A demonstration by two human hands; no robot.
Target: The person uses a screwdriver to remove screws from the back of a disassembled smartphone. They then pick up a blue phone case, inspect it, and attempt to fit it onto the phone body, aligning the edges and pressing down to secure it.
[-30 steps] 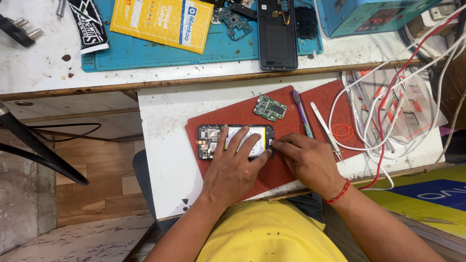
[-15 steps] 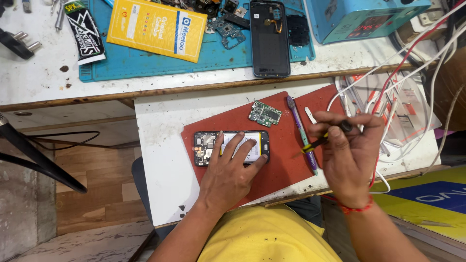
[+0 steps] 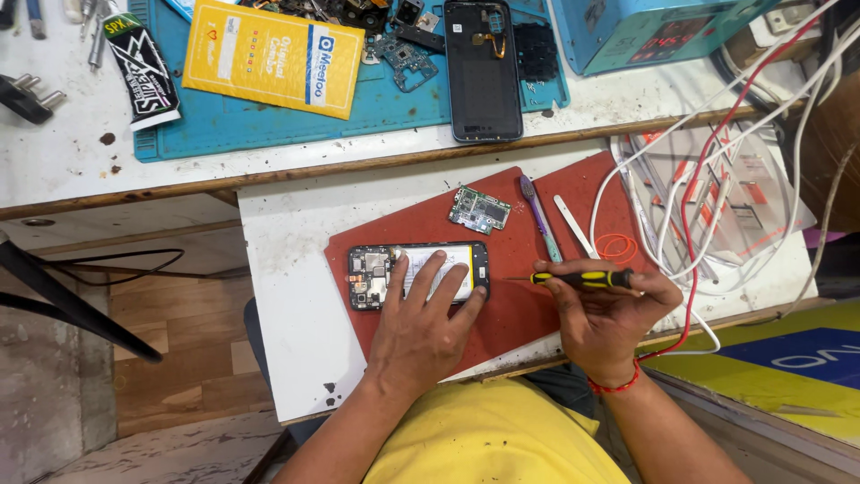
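Note:
An opened phone (image 3: 376, 273) with its back off lies on a red mat (image 3: 524, 314) on a white board. My left hand (image 3: 421, 327) presses flat on the phone's pale battery, fingers spread. My right hand (image 3: 605, 318) grips a yellow-and-black screwdriver (image 3: 582, 279) held level, its tip pointing left toward the phone but a short gap away from it. A small green circuit board (image 3: 479, 210) lies on the mat above the phone.
A purple-handled tool (image 3: 540, 218), white spudger (image 3: 573, 224) and orange rubber band (image 3: 616, 246) lie on the mat's right. White and red cables (image 3: 690, 206) loop at right. Behind, a blue mat (image 3: 394, 103) holds another opened phone (image 3: 482, 67), a yellow packet (image 3: 273, 56) and parts.
My right hand left the phone's right end, picked up the screwdriver from the right side and now brings it level toward the phone. The left hand has stayed on the phone.

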